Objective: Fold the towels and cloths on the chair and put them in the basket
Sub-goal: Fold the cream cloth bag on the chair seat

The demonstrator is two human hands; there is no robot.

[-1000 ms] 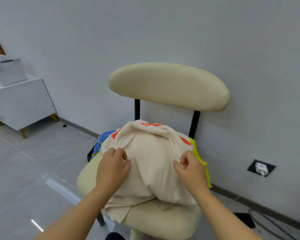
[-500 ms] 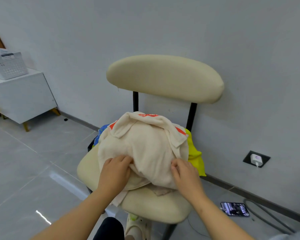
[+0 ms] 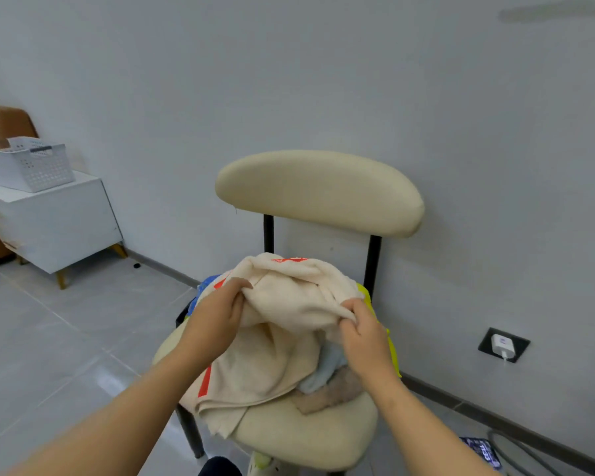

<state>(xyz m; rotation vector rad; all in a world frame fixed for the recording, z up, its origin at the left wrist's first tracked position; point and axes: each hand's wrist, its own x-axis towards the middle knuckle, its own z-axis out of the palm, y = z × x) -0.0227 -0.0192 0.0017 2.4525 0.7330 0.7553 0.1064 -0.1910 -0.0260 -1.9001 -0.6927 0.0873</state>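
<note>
the cream towel (image 3: 289, 304) with red stripes lies on top of a heap of cloths on the seat of the chair (image 3: 306, 438). the left hand (image 3: 217, 314) grips the towel at its left side, with the fingers (image 3: 237, 286) curled over a fold of the fabric. the right hand (image 3: 366, 341) pinches the towel at its right side, with the fingers (image 3: 352, 305) bent round a bunch of it. between the two hands the upper part of the towel is raised a little from the heap, and the lower part hangs over the front left edge of the seat. a light blue cloth (image 3: 327, 369) and a brownish cloth (image 3: 334, 393) show from under the towel, just beside the right wrist. a yellow cloth (image 3: 390, 348) shows behind the right hand and a blue cloth (image 3: 207, 281) behind the left hand. the basket (image 3: 31, 166), white with small holes, stands on a white cabinet (image 3: 55, 228) at the far left, well apart from the chair. on the wall at the right there is a socket with a white charger (image 3: 503, 345).
</note>
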